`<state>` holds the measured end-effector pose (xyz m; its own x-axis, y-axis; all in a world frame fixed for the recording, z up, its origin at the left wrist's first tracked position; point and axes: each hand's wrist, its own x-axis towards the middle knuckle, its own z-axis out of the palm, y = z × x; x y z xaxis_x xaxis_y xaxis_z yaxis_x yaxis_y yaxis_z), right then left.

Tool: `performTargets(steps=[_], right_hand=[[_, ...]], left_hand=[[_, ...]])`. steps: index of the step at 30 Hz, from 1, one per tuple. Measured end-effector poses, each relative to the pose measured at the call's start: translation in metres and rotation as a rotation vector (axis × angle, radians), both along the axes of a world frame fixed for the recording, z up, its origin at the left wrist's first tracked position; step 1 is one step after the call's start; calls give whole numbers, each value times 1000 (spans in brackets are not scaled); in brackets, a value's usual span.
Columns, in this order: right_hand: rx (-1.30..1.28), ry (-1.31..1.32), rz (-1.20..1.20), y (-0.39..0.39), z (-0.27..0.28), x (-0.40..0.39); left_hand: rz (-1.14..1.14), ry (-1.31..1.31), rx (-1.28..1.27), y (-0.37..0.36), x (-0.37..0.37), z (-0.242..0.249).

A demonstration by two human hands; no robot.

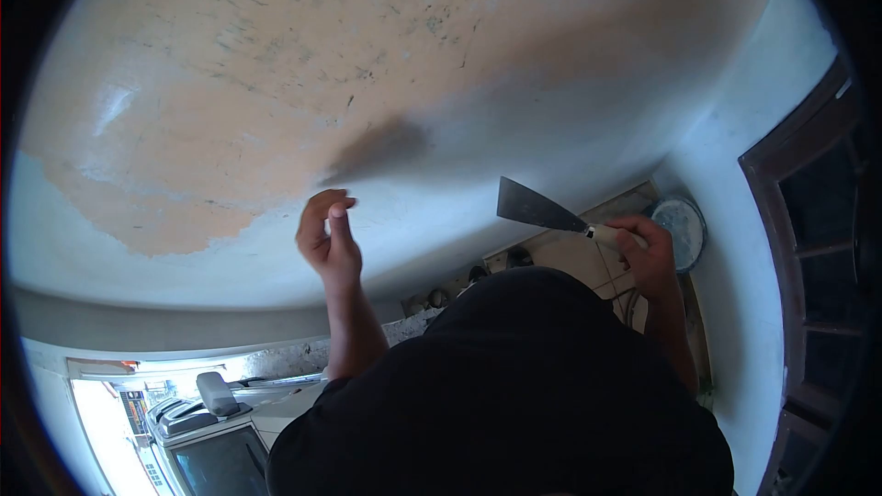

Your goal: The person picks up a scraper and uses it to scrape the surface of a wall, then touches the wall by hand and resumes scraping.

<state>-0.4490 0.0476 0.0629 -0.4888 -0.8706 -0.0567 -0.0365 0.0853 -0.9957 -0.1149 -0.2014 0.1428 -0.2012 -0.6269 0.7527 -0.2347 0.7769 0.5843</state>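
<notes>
My right hand [640,253] is wrapped round the pale handle of a putty knife [540,208], whose wide metal blade points left, just off the wall. Raised in front of the wall, my left hand [329,234] has its fingers curled and its thumb up; whether anything small is between them I cannot make out. The wall [395,55] is peach-coloured with dark scuffs above and whitish lower down, with a ragged edge between the two. A shadow lies on it above my left hand.
A round bucket [678,231] with whitish contents stands in the corner beyond my right hand. Dark shoes [518,258] show on the tiled floor [574,262]. A dark-framed door [799,193] is at the right, a vehicle [220,450] at the lower left.
</notes>
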Motion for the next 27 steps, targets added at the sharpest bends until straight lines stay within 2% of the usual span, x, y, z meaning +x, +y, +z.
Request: performTargets(steps=[3, 5, 6, 7, 10, 14, 17, 19, 21, 23, 25, 26, 27], right_hand=[[-91, -84, -24, -8, -2, 2], [-136, -152, -46, -17, -7, 3], [-184, -221, -70, -22, -9, 4], [-187, -218, -54, -28, -11, 4], [-297, -331, -18, -43, -19, 3], [-462, -427, 61, -69, -36, 3], [-520, -438, 125, -88, -47, 5], [-539, -429, 141, -96, -46, 9], [-546, -427, 130, -100, -42, 15], [-528, -430, 142, -101, -41, 13], [-513, -429, 160, -101, -42, 11], [-521, -385, 100, -100, -42, 11], [-530, -338, 41, -99, -42, 11]], left_hand=[[246, -208, -269, -8, 28, 2], [459, -204, -395, -12, 34, 6], [561, -352, -387, -19, 53, 3], [577, -350, -389, -22, 56, 0], [876, -722, -243, -29, 64, -8], [856, -710, -163, -26, 71, -17], [912, -832, -191, -28, 86, -22], [926, -851, -321, -41, 99, -21], [945, -827, -370, -54, 90, 6], [950, -498, -372, -70, 68, 38], [989, -275, -371, -85, 25, 71], [1023, -326, -394, -86, 7, 80], [1015, -472, -653, -95, 0, 79]])
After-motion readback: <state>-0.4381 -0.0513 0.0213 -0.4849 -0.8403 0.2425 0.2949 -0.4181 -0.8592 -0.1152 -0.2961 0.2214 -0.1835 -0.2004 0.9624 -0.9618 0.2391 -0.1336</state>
